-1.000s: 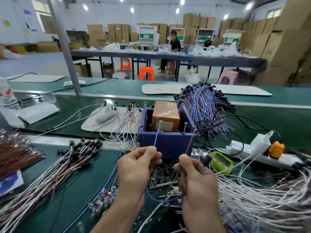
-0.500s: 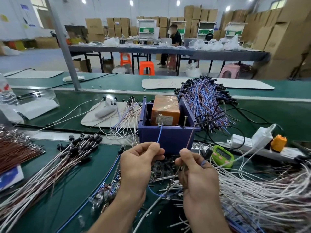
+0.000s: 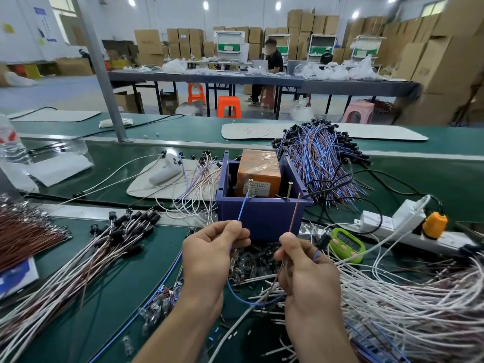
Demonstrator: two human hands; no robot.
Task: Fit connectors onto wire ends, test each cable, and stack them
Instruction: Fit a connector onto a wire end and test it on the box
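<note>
A: Item one, largest?
B: Counter (image 3: 157, 258), green, strewn with cable bundles. In the middle of it, away from the near edge, stands a purple box (image 3: 262, 218), open at the top, with an orange tester (image 3: 258, 169) inside.

A: The hands?
B: Both are raised just short of the box's near wall. The left hand (image 3: 207, 260) pinches a blue wire (image 3: 242, 209) between thumb and forefinger, other fingers curled. The right hand (image 3: 309, 273) pinches a brown wire (image 3: 294, 213) the same way. The two wires drop into one loop between the hands, so probably one cable.

A: Which way do the wires lie?
B: Each runs up and away from its hand towards the box rim, long axis near upright, the brown one leaning right.

A: Smallest entries?
B: Two screws stand upright behind the near wall. The blue tip meets the foot of the left screw (image 3: 250, 186), apparently touching. The brown tip sits just beside the right screw (image 3: 289, 189), on its right, and looks apart from it.

A: What does the next move turn on?
B: My judgement is that gap. The right hand is nearer, and a slight tilt left should close it and start the test.
</note>
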